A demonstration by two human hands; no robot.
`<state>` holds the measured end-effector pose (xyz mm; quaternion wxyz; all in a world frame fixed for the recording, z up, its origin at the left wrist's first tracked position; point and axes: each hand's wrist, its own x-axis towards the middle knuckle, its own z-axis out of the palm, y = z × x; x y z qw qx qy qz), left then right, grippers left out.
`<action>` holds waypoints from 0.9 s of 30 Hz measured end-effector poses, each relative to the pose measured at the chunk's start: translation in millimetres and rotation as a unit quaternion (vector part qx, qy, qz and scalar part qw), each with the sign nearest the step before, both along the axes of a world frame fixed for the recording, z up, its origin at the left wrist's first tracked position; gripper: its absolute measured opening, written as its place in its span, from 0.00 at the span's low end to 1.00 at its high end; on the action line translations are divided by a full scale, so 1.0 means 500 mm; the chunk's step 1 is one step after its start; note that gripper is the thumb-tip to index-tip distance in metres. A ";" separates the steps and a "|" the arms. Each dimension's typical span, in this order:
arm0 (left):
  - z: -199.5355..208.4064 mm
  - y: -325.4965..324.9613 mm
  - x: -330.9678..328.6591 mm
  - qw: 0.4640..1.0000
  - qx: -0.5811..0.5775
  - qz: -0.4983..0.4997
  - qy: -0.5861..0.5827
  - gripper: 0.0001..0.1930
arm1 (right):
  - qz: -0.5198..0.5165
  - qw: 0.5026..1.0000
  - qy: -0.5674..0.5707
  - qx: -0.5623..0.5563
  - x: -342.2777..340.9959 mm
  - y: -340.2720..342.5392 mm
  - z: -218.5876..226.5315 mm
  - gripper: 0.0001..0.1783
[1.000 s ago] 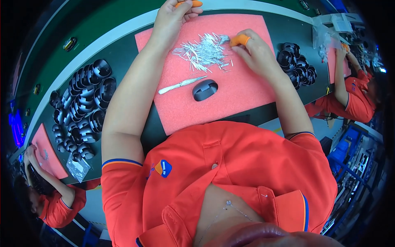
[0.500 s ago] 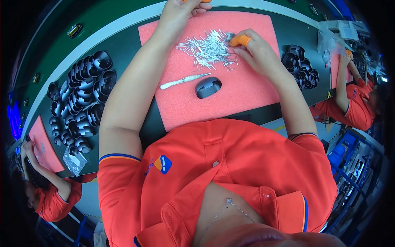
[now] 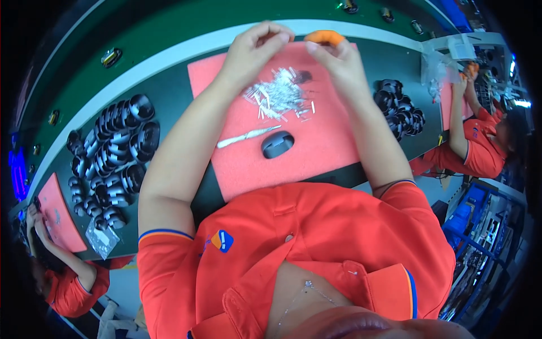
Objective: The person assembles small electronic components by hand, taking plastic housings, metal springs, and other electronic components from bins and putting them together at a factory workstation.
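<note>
My left hand [image 3: 257, 50] is above the far edge of the pink foam mat [image 3: 243, 175], its fingers curled together; what they hold, if anything, is hidden. Close by on the right, my right hand [image 3: 340, 59] has its thumb bent toward a finger in an orange finger cot [image 3: 324, 37]. Anything in that pinch is too small to tell. Below both hands lies a loose pile of thin silvery pins [image 3: 276, 93], with a small dark piece [image 3: 303, 76] at its edge. Nearer me are a white pen-like tool with a thin tip [image 3: 245, 137] and a dark oval case [image 3: 278, 145].
Many black curved shells [image 3: 113, 147] stand in rows on the dark table at left; more black shells [image 3: 400, 110] sit at right. A clear plastic bag [image 3: 103, 237] lies near left. Beyond the white rail is a green surface [image 3: 186, 28]. Co-workers in red sit at both sides.
My right hand has left the pin pile and moved up to the mat's far edge, beside my left hand. The whole view has shifted slightly.
</note>
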<state>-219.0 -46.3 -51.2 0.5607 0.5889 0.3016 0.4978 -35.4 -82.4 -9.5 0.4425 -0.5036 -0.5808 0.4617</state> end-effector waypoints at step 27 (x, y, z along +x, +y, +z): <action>0.001 0.021 -0.026 0.984 -0.120 -0.131 -0.021 0.09 | 0.065 0.935 -0.158 0.312 -0.018 0.048 -0.030 0.09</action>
